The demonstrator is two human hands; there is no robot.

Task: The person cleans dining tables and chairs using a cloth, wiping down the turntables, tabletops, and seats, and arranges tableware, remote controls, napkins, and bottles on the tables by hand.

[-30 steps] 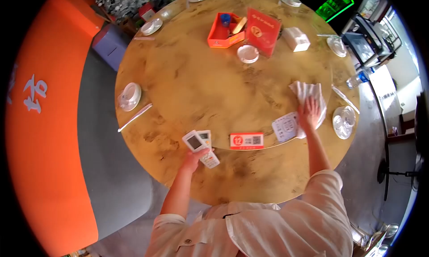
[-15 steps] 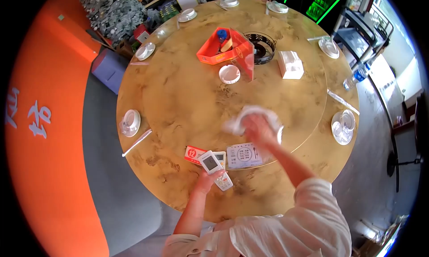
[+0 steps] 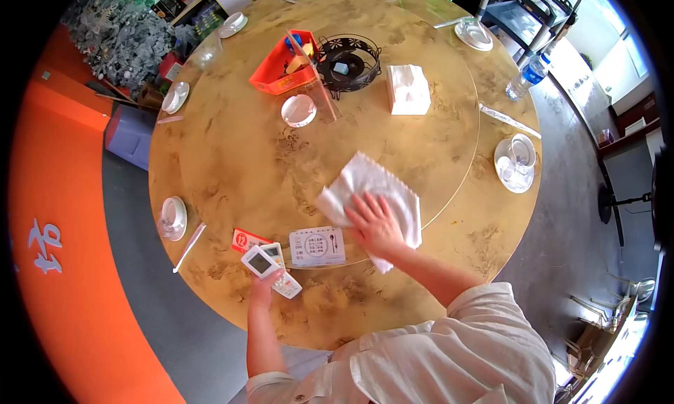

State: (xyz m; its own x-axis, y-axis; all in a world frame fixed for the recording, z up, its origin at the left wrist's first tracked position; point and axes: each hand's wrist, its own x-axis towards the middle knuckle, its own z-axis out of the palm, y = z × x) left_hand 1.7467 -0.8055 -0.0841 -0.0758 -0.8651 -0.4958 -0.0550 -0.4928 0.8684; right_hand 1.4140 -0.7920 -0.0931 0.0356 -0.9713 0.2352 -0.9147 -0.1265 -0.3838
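My left hand point(image 3: 262, 286) is closed round a white remote control point(image 3: 259, 263) with a grey screen, tilted over the near edge of the turntable. Partly under it lie a second remote control point(image 3: 274, 251) and a red card point(image 3: 246, 240) marked 12. My right hand point(image 3: 378, 227) lies flat with fingers spread on a white cloth point(image 3: 361, 179), which is spread out on the round table point(image 3: 232, 158). Just left of the cloth is a printed white card point(image 3: 317, 247), apart from both hands.
Farther back stand a red tray point(image 3: 281, 74), a white ashtray point(image 3: 299, 110), a black metal ring stand point(image 3: 349, 63) and a tissue box point(image 3: 408, 90). Dish sets such as this bowl and plate point(image 3: 514, 164) line the rim, with a water bottle point(image 3: 528, 77) at right.
The cloth, bunched and blurred before, now lies spread under my flat right hand. My view has shifted, so the table's things appear farther left. The left hand keeps the remote control.
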